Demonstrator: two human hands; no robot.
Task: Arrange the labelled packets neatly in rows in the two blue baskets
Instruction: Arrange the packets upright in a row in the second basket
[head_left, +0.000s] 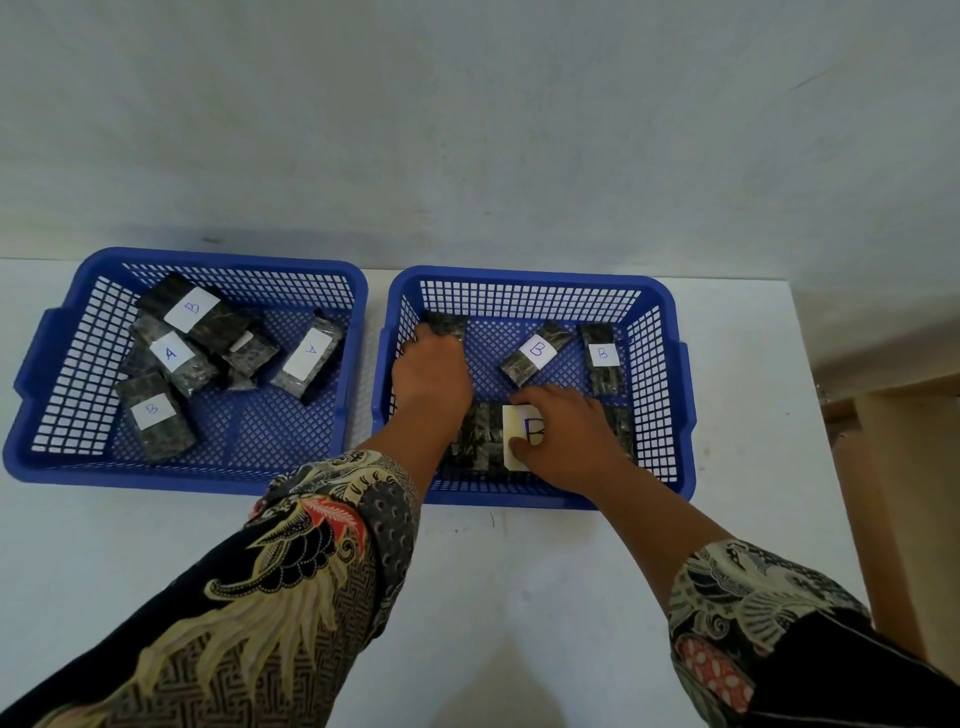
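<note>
— Nearest items?
— Two patterned sleeves (291, 587) over a white table (519, 597). Right hand (566, 441) in the right blue basket (670, 483), fingers curled on a dark packet with a large white B label (522, 436) lying at the basket's near wall.
— Left hand?
— Left hand (431, 371) reaches into the same basket, fingers curled round a dark packet (447, 325) at the far left corner; its label is hidden.
— Other stock there?
— Two B packets: one tilted mid-floor (535, 353), one upright near the right wall (602, 358), apart from each other.
— Left blue basket (47, 332)?
— Loose heap: B packet near front (153, 415), A packet (171, 356), B packet at back (192, 309), A packet alone to the right (309, 356), one more with a partly hidden label (247, 351).
— Beyond?
— Pale wall (467, 130).
</note>
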